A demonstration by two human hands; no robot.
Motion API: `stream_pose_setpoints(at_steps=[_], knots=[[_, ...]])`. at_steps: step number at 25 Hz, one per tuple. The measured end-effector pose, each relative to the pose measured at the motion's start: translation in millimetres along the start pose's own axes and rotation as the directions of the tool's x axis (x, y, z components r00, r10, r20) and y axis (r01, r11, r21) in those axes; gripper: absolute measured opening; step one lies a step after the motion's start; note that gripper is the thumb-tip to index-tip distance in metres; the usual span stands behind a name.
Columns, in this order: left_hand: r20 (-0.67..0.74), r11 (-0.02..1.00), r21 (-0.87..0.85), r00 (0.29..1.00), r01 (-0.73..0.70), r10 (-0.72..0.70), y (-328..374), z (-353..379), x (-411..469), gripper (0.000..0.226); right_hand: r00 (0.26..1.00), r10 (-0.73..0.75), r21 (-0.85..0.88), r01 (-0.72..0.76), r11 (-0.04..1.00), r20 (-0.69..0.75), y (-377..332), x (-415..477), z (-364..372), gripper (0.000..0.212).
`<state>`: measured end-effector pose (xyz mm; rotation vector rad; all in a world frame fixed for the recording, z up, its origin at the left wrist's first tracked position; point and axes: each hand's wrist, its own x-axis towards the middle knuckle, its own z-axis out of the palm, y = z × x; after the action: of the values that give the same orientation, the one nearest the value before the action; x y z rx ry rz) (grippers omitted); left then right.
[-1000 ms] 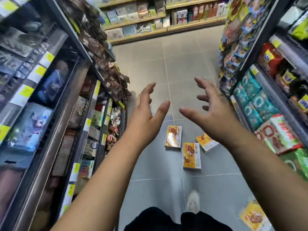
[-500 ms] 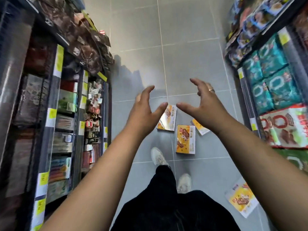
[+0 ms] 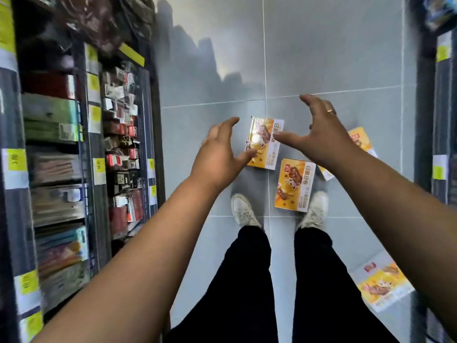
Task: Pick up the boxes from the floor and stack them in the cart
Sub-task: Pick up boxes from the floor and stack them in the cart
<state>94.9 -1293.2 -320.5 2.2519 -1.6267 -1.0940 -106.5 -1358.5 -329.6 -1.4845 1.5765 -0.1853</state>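
Grips: left grip (image 3: pixel 217 154) and right grip (image 3: pixel 321 134) were both released, spread over far box (image 3: pixel 265 142), holding nothing | Location: four boxes (image 3: pixel 383 283) lay on floor (image 3: pixel 321 58) (cart out of view) | Risk: near box (image 3: pixel 294 184) sat between shoes (image 3: pixel 243 210); a step might crush it.

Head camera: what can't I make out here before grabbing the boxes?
- Cart: not in the head view.
- Box behind the right hand: mostly hidden by that right hand.
- Lower-right box: blurred, partly covered by the right forearm.
- Left shelf goods: blurred, print unreadable.
- Left hand: touching the far box or above it, unclear.
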Motion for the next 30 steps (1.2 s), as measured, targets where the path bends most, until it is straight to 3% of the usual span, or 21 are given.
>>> stream_pose_setpoints(at_steps=[14,17,23,25,27,30], knots=[[0.062,0.935,-0.083,0.939,0.344,-0.339,-135.0,267.8,167.4,0.085,0.977,0.048,-0.326,0.023,0.945,0.207,233.7,222.9,162.3,0.103],[0.094,0.884,-0.115,0.891,0.453,-0.444,-167.9,318.0,199.7,0.098,0.978,0.035,-0.354,0.04,0.934,0.203,270.3,268.0,194.6,0.111],[0.173,0.72,-0.052,0.717,0.692,-0.676,-218.7,376.1,247.0,0.118,0.977,-0.029,-0.454,0.124,0.882,0.211,300.2,324.8,239.1,0.115],[0.24,0.644,-0.159,0.662,0.748,-0.71,-227.5,389.5,255.0,0.107,0.974,0.001,-0.44,0.101,0.892,0.226,313.6,336.5,246.0,0.114],[0.279,0.58,-0.305,0.653,0.756,-0.704,-230.7,399.6,256.8,0.085,0.976,0.007,-0.384,0.08,0.92,0.219,319.7,344.4,249.6,0.109],[0.245,0.525,-0.437,0.658,0.73,-0.712,-226.9,398.5,253.0,0.072,0.98,-0.006,-0.368,0.081,0.926,0.201,312.3,343.1,245.8,0.1]])
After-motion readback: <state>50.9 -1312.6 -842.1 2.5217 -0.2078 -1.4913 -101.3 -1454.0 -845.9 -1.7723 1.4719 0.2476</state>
